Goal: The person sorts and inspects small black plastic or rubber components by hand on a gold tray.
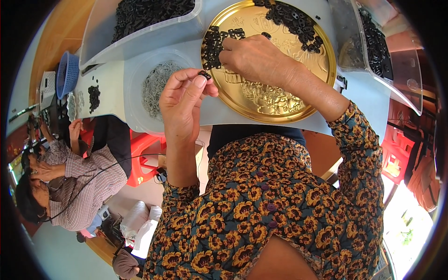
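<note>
Between the thumb and fingers of my left hand [183, 103] is a small black plastic piece [204, 74], held beside the left edge of a round gold tray [223, 89]. My right hand [255, 58] reaches across the tray with its fingers curled together. Its fingertips are at a group of small black pieces [212, 46] on the tray's left side; whatever they pinch is hidden. Another heap of black pieces [295, 21] lies along the tray's far right. Left of the tray, a clear round tub [135, 88] holds many small clear or silvery pieces [161, 81].
Clear bins filled with black pieces stand at the far left [191, 21] and far right [366, 51]. A small black pile [94, 98] and a blue basket [67, 74] are on the left. Another person in a striped shirt [100, 170] sits there, near a red stool [140, 158].
</note>
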`<action>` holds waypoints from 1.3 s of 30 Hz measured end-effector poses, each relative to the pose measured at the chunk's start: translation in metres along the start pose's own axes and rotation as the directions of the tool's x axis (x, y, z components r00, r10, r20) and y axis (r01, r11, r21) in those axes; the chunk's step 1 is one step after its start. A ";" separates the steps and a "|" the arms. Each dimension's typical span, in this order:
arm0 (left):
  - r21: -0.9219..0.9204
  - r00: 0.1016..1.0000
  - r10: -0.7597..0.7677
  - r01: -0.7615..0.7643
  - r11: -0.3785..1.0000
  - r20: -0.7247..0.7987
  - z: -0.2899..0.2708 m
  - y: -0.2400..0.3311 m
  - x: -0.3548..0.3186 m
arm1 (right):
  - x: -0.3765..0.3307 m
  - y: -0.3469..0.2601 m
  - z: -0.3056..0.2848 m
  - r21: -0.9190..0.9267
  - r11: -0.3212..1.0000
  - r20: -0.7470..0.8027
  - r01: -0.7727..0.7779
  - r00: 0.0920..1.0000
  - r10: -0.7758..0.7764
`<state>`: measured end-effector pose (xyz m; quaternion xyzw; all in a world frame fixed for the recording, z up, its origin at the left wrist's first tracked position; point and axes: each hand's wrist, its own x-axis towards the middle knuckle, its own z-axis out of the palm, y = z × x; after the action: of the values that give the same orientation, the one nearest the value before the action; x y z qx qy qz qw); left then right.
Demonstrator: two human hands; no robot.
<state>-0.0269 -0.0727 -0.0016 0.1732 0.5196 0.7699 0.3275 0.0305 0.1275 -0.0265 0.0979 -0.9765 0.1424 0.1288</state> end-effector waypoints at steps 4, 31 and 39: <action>0.003 1.000 -0.001 0.001 1.000 -0.009 -0.001 -0.001 0.000 | 0.000 0.000 0.004 0.052 0.998 -0.004 -0.016 1.000 0.017; -0.006 1.000 -0.012 0.012 1.000 0.009 0.013 -0.010 -0.003 | -0.005 -0.006 -0.017 0.214 0.973 0.098 -0.084 0.993 0.064; -0.112 0.998 -0.006 0.013 0.994 0.065 0.042 -0.023 0.007 | -0.042 -0.003 -0.044 0.778 0.506 0.132 -0.371 0.885 0.447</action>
<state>0.0011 -0.0332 -0.0064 0.1768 0.4653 0.7903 0.3572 0.0808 0.1444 0.0035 -0.0953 -0.8016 0.5851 0.0772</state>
